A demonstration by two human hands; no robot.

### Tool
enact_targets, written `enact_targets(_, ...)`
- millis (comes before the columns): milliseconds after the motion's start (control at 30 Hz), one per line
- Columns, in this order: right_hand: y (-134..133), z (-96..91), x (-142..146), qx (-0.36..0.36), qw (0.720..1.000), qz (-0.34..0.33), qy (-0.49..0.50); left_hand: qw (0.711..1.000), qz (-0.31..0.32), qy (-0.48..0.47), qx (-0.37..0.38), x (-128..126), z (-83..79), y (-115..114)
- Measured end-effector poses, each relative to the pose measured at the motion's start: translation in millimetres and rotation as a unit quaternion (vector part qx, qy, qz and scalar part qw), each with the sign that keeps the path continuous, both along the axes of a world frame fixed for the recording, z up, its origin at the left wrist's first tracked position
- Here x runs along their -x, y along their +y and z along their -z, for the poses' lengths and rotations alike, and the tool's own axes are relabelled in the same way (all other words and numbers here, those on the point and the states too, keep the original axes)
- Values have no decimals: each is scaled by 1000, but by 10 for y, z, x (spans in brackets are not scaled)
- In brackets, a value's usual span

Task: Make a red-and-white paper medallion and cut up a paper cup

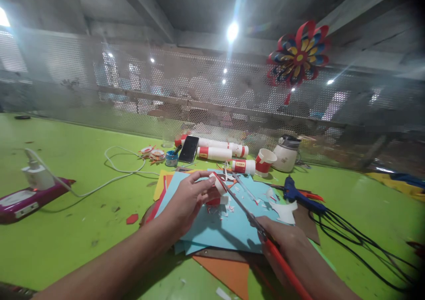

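My left hand [187, 197] pinches a small piece of white-and-red paper cup [218, 186] above a stack of light blue paper sheets [212, 233]. In my right hand [287, 240] is a pair of scissors [244, 209] with red handles. Its blades reach up to the cup piece and touch or overlap its edge; whether they are parted I cannot tell. Beneath the left fingers a red-and-white piece [217, 201] lies on the sheets. Small white and red scraps are scattered around it, and a larger white cutout [285, 211] lies to the right.
Behind the sheets lie stacked paper cups [214, 153], a phone [189, 148] and a blue paint jar [171, 158]. A kettle [285, 154] stands at back right. A blue glue gun [295, 194] trails black cables at right. At left sits a purple power strip [36, 200].
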State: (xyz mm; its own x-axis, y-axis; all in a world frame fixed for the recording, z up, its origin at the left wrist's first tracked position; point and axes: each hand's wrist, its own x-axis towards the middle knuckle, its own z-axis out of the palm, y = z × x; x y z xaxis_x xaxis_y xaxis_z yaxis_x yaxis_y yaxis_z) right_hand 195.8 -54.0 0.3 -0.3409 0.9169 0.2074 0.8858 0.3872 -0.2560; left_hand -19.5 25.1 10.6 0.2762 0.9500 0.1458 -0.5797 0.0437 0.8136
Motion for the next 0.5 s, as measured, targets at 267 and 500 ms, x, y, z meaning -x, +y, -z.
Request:
enact_targets(267,11,-56,21,32,998,-29,43,1000,-6,8,-4,19,15,27)
enact_targets(500,16,-33,-9,9,998,-35,43,1000,-1,31,-4,2,25,14)
